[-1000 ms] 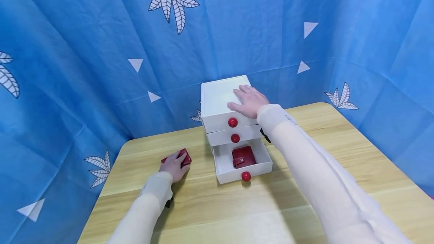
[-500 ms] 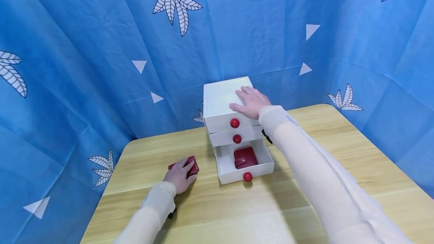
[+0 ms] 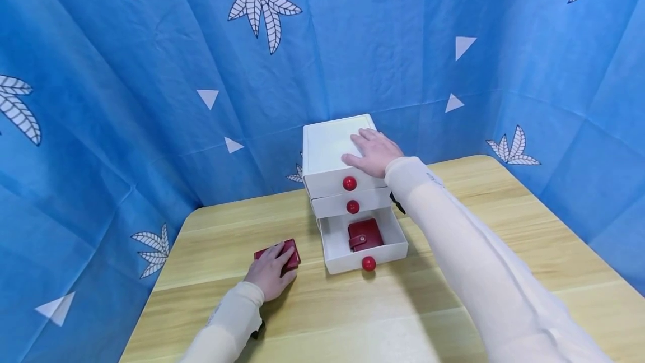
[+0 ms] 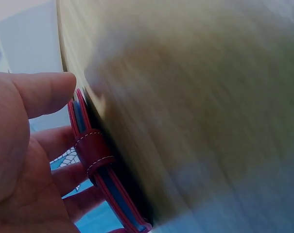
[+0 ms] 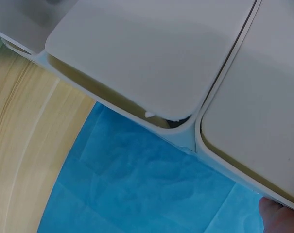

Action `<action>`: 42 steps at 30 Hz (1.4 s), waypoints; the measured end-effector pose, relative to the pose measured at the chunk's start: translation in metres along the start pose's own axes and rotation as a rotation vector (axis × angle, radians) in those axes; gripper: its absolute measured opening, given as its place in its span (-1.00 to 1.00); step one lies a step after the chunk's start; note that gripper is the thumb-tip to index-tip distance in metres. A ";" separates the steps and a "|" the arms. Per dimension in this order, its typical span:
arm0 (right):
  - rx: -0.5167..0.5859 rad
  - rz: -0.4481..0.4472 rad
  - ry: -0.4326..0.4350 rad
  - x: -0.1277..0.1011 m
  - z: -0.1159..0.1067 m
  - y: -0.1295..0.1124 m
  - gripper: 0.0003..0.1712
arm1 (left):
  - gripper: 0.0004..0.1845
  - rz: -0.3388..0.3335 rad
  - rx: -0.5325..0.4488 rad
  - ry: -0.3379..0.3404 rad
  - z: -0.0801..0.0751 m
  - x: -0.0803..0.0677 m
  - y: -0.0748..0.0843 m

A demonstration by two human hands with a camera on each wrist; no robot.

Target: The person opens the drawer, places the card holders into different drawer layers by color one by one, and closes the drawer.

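Observation:
My left hand [image 3: 272, 273] lies over a red wallet [image 3: 294, 259] on the table, left of a white drawer unit [image 3: 314, 144]. Its fingers rest across the wallet's top and hide part of it. The left wrist view shows the thumb at one end of the wallet and a stitched strap [image 4: 94, 153] around its edge. My right hand [image 3: 374, 153] rests with spread fingers on top of the unit near its right side. The bottom drawer [image 3: 335, 265] is pulled out, and a second red wallet [image 3: 370, 233] with a snap strap lies in it.
Red knobs mark the drawers, including the top knob [image 3: 349, 183] and the bottom knob [image 3: 368, 264]. The middle drawer [image 3: 330, 206] juts out slightly. Wood-grain table [image 3: 322, 318] runs around the unit. A blue patterned curtain [image 3: 363, 60] hangs behind and at both sides.
My left hand and the wallet under it have slid right and toward me, closer to the open bottom drawer. The right hand stays on the unit; the whole view has shifted slightly.

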State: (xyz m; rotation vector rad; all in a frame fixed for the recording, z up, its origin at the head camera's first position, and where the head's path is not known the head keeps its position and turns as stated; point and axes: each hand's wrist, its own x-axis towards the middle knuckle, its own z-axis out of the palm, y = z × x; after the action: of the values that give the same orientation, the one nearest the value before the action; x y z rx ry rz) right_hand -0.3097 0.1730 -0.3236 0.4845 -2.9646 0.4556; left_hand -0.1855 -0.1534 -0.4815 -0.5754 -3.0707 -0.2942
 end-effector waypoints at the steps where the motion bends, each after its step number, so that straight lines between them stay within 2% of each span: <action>1: -0.004 0.001 0.006 0.000 -0.001 0.000 -0.08 | -0.38 0.004 -0.004 0.005 0.000 0.000 0.000; 8: 0.004 0.004 -0.022 -0.001 0.001 -0.002 -0.07 | -0.36 0.021 -0.044 -0.002 0.003 -0.002 -0.008; 13: -0.009 0.009 -0.006 -0.002 0.000 -0.001 -0.09 | -0.39 0.030 -0.101 0.009 -0.003 0.003 -0.009; 17: -0.003 0.009 -0.013 -0.002 0.001 -0.002 -0.09 | -0.42 0.008 -0.138 -0.028 -0.010 0.005 -0.011; 22: 0.001 0.003 0.000 -0.002 -0.001 -0.005 -0.09 | -0.46 -0.021 -0.188 -0.034 -0.021 0.014 -0.018; 28: 0.002 0.014 -0.012 -0.002 -0.002 -0.006 -0.09 | -0.23 -0.083 -0.122 -0.083 -0.023 0.022 -0.037; 32: 0.006 0.010 -0.008 -0.003 -0.001 -0.006 -0.09 | -0.07 -0.139 -0.081 -0.132 -0.025 0.025 -0.044; 36: 0.000 0.005 -0.015 -0.002 -0.001 -0.005 -0.08 | -0.01 -0.167 -0.047 -0.177 -0.028 0.026 -0.044; 42: -0.002 0.003 -0.008 -0.001 -0.001 -0.004 -0.08 | -0.05 -0.152 -0.029 -0.181 -0.029 0.029 -0.038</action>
State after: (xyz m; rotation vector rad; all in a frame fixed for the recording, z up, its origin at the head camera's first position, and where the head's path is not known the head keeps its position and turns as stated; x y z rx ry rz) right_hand -0.3072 0.1703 -0.3215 0.4831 -2.9735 0.4523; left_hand -0.2273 -0.1829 -0.4586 -0.3893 -3.2974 -0.3044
